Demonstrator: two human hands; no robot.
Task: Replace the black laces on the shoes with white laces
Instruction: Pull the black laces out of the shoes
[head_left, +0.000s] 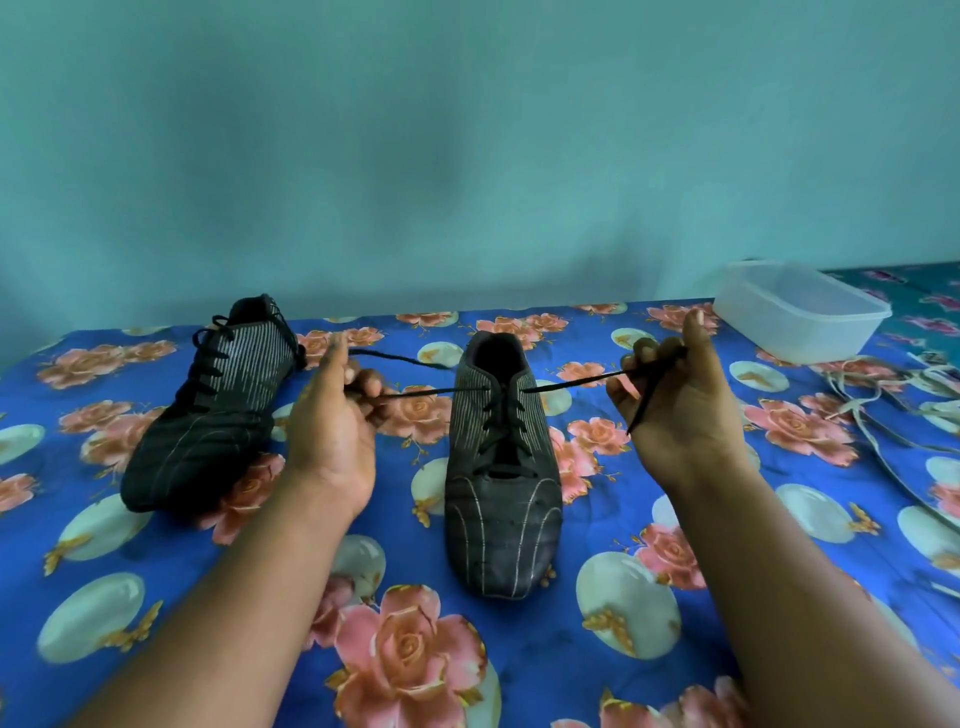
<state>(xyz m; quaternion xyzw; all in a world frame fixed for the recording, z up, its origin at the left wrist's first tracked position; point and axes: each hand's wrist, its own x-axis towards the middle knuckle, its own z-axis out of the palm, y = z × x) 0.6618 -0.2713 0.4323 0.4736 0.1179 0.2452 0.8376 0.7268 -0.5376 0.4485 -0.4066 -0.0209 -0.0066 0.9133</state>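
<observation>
- The near shoe (501, 467) stands at the middle of the floral cloth (156, 597), toe toward the person, bare cloth before it.
- The left hand (337, 431) pinches one black lace (415, 391) end; the right hand (675, 400) grips the other, both pulled out sideways.
- The second shoe (218, 405) lies left.
- White laces (872, 410) sprawl near the right edge.
- A plastic tub (800, 312) sits at the far right corner.

Black shoes (501, 467), pale pinstripes; black laces (506, 415); blue sheet (597, 665), pink roses; teal wall (467, 130).
</observation>
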